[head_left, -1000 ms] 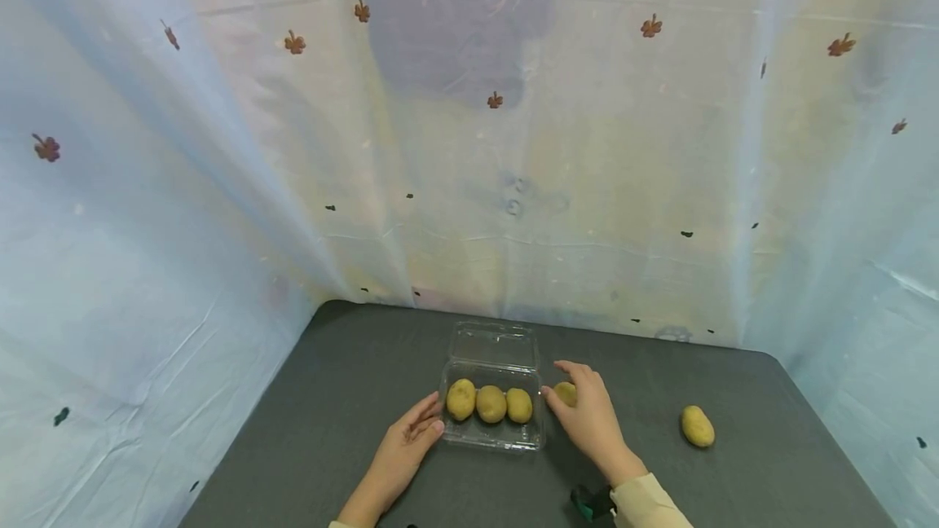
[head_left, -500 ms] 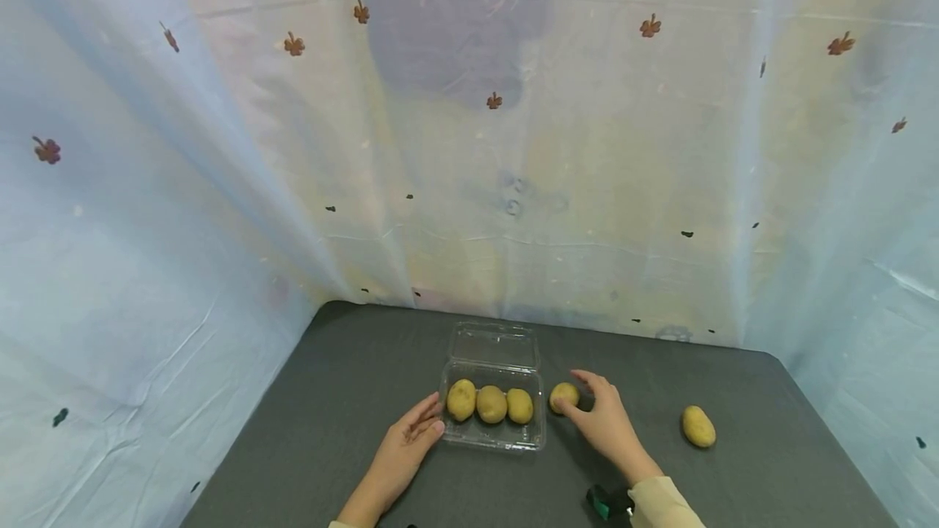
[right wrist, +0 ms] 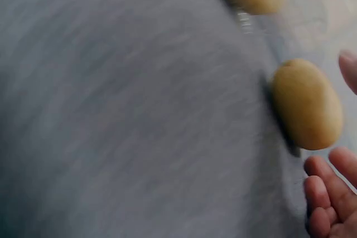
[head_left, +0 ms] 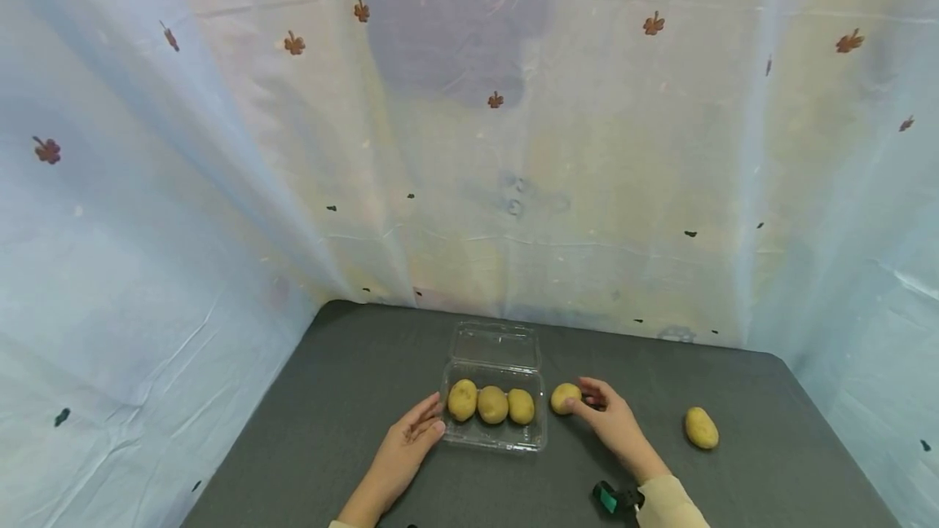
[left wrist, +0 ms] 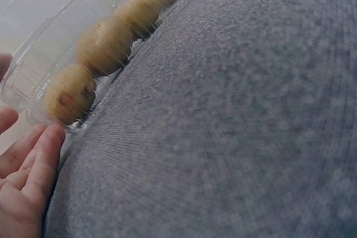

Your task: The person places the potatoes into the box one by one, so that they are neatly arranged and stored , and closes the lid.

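Observation:
Three yellow potatoes [head_left: 492, 405] sit in a row inside a clear plastic clamshell box [head_left: 490, 440], its lid [head_left: 495, 346] raised at the back. The fingertips of my left hand [head_left: 398, 452] touch the box's left side; in the left wrist view its fingers [left wrist: 44, 160] are fairly straight. Just right of the box, a loose potato [head_left: 564, 398] lies on the table. My right hand [head_left: 612, 426] is beside it, thumb and fingers spread. In the right wrist view, the fingertips [right wrist: 315, 165] look just short of that potato [right wrist: 307, 104].
Another potato [head_left: 701, 429] lies farther right on the dark grey table [head_left: 367, 349]. A black strap device with a green patch [head_left: 607, 499] shows at the right wrist. A patterned curtain [head_left: 587, 186] hangs behind the table and at both sides.
My right hand has drawn back to the right from over the loose potato, which is now mostly uncovered and stays about where it was. The left hand and box have not moved.

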Motion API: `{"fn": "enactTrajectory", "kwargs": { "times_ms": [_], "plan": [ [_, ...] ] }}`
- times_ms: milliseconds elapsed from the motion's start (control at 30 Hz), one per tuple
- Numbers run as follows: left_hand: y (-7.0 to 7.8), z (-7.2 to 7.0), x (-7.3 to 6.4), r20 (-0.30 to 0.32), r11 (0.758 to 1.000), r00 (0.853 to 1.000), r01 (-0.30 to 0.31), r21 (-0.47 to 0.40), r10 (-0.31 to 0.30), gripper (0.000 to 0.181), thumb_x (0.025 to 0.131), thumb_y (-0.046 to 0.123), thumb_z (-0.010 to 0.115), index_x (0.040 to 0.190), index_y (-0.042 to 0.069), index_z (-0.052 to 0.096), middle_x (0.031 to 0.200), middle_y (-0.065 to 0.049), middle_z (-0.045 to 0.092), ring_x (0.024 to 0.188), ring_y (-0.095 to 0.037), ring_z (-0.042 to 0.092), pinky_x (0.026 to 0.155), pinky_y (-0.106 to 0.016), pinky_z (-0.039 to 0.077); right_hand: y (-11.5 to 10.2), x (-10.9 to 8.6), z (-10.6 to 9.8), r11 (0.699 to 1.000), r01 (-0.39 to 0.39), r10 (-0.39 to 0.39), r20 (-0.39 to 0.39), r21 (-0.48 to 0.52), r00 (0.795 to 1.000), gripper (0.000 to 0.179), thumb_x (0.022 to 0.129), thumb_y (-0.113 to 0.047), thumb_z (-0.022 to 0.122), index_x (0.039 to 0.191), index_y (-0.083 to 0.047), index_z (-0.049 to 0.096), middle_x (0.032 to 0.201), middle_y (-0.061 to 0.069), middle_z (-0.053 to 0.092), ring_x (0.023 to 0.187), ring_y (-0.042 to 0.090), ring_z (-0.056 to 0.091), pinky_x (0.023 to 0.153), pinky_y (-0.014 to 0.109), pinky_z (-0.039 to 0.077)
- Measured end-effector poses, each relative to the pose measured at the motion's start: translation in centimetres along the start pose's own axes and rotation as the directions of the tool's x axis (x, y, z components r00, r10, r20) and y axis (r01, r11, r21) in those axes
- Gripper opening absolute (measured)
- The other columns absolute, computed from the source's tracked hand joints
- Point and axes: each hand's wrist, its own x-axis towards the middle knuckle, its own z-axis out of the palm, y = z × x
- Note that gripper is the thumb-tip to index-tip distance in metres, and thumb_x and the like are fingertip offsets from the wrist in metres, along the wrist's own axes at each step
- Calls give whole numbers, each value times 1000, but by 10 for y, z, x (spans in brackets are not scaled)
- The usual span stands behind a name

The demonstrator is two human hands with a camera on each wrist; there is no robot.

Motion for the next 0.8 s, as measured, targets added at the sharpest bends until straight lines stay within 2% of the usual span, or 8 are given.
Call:
{"fn": "enactTrajectory", "kwargs": {
  "times_ms": [233, 500, 800],
  "plan": [
    [-1, -3, 1, -2, 1000, 1000, -13, -8, 13, 57, 99, 30, 57, 149, 14, 36, 145, -14, 44, 129, -28, 46, 100, -23, 42, 0, 2, -2, 994, -20, 14, 52, 111, 999, 73, 87, -49, 69, 145, -12, 42, 139, 11, 48, 120, 25, 46, 85, 37, 45],
    [-2, -2, 1, -8, 1000, 1000, -2, -6, 2, 57, 99, 31, 57, 149, 15, 36, 145, -14, 44, 129, -28, 46, 101, -25, 43, 7, 5, 4, 997, -27, 24, 46, 69, 999, 73, 89, -42, 70, 146, -7, 40, 139, 13, 48, 121, 27, 46, 90, 43, 46],
    [-5, -1, 4, -8, 1000, 1000, 15, -6, -15, 58, 99, 32, 58, 150, 15, 36, 143, -13, 47, 128, -27, 47, 100, -26, 43, 5, 0, 5, 996, 38, -42, 56, 77, 998, 66, 86, -42, 72, 143, -17, 48, 131, 6, 55, 118, 23, 51, 95, 43, 44]
  ]
}}
